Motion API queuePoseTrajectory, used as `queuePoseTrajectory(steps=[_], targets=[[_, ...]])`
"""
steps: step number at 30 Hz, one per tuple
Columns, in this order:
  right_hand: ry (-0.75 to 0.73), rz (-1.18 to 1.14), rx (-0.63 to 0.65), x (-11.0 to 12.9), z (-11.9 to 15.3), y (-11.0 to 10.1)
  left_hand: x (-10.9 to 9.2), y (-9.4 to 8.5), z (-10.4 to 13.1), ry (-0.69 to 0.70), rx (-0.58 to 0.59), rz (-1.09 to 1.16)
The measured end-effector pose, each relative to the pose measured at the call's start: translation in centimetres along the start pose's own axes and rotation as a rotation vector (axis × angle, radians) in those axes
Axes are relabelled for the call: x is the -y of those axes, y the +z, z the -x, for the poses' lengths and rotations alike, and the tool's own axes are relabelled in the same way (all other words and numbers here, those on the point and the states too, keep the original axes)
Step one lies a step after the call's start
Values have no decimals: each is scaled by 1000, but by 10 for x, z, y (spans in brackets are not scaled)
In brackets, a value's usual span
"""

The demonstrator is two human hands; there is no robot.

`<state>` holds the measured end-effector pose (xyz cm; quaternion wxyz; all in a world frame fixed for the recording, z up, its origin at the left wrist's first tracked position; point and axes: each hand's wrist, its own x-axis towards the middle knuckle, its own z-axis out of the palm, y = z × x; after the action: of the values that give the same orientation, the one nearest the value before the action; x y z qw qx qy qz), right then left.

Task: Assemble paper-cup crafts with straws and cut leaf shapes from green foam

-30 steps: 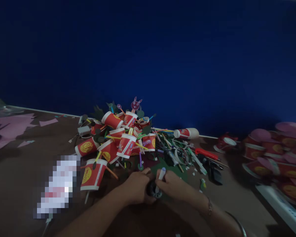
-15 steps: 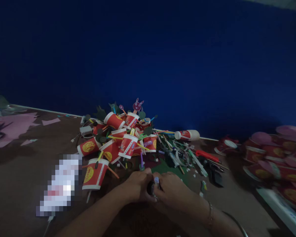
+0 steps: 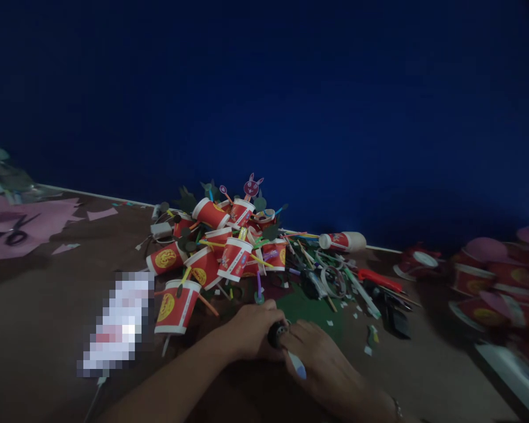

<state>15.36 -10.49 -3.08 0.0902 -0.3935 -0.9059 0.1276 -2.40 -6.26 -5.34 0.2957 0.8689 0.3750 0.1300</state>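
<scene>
Near the front of the table, my left hand (image 3: 256,329) is closed around a dark round cutout (image 3: 277,333) with small pale marks on it. My right hand (image 3: 317,355) grips a slim pen-like tool (image 3: 297,365); its white-and-lilac end points toward me, and its tip is hidden by the fingers. Both hands meet at the cutout. Just beyond my left hand stands a purple straw (image 3: 259,286) with a dark round bit at its foot. A pile of red paper cups (image 3: 235,259) with straws and animal-shaped cutouts lies farther back.
A pixelated bright panel (image 3: 117,323) with a cable is at left. Scissors (image 3: 15,232) rest on pink paper (image 3: 55,220). A white bottle (image 3: 342,241), red-handled tool (image 3: 381,279), straws and paper scraps lie right of the cups. More cups (image 3: 480,311) stand far right, before a blue wall (image 3: 264,106).
The pen-like tool has swung so its lilac end now points down toward me; before, it pointed up. The dark cutout shows more openly. The view has shifted slightly left.
</scene>
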Motion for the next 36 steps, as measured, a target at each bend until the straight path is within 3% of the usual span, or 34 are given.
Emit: queuePoseTrajectory(steps=[7,19,25,28,31,36], targets=[[-9,-217,-55,0,0,-10,1,0,-2,11,11,-48],[304,-733,1,-25,-3,-2,-1,0,-1,-8,12,-73],[467,-1005,-85,-29,-1,-18,-3,0,-1,-36,4,-69],[501,-963,-183,-30,6,-21,-5,0,-1,-38,18,-74],[434,-750,-286,-28,14,-12,-7,-1,-2,-62,33,-126],[226,-419,-215,-17,19,11,-9,-2,-2,-70,33,-127]])
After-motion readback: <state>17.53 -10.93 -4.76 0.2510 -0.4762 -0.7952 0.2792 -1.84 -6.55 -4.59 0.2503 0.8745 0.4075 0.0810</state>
